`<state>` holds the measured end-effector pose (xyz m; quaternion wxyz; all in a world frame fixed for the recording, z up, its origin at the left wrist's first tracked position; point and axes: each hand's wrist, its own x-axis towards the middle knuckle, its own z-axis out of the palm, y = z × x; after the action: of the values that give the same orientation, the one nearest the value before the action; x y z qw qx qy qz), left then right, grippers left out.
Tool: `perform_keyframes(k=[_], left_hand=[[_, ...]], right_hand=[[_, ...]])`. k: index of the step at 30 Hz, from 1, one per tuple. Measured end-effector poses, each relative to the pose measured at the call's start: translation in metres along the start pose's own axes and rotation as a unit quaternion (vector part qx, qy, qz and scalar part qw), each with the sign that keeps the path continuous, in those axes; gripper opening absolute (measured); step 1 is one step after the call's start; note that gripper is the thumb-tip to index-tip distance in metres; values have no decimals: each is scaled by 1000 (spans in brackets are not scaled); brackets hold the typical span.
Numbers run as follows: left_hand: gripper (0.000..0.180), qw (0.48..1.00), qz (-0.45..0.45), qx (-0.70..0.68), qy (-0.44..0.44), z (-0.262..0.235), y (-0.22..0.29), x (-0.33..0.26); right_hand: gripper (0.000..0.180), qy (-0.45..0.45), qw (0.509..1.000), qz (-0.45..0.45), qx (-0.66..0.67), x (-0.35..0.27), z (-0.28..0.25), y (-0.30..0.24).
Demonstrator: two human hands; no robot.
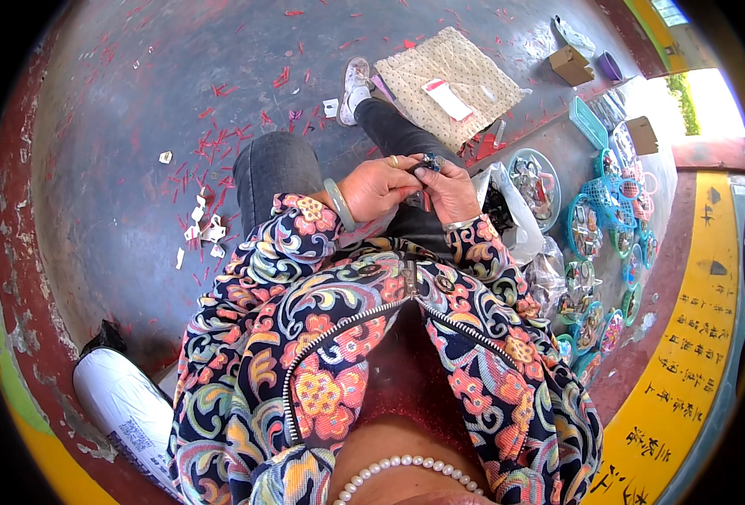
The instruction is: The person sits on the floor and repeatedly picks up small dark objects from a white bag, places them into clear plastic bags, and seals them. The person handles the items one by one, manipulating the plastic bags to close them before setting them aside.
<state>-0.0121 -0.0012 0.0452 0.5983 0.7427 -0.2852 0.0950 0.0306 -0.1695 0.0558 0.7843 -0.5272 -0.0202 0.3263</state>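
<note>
Sitting over a dark floor [137, 101] strewn with red scraps [221, 139], I pinch a small dark part [429, 162] between my left hand [378, 187] and right hand [450, 190], filled baskets [596, 227] at my right.

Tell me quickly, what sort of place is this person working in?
Probably an informal outdoor work spot on the ground, for hand assembly or sorting of small parts. Red scraps litter the bare concrete floor, small baskets of tiny pieces line the right side, and both hands work a small item over the lap.
</note>
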Motion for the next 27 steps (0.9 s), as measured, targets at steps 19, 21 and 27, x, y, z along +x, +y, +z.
perform_keyframes(k=[19,21,27], left_hand=[[16,898,-328,-288,-57,2,-9,-5],[16,902,-307,-292,-78,0,-8,-5],[17,915,-280,-287,-50,-1,-6,-4]], right_hand=[[20,-60,995,-21,75,0,-5,-1],[20,-67,992,-10,106,-1,-7,-1],[22,-29,992,-91,82,4,-21,-5]])
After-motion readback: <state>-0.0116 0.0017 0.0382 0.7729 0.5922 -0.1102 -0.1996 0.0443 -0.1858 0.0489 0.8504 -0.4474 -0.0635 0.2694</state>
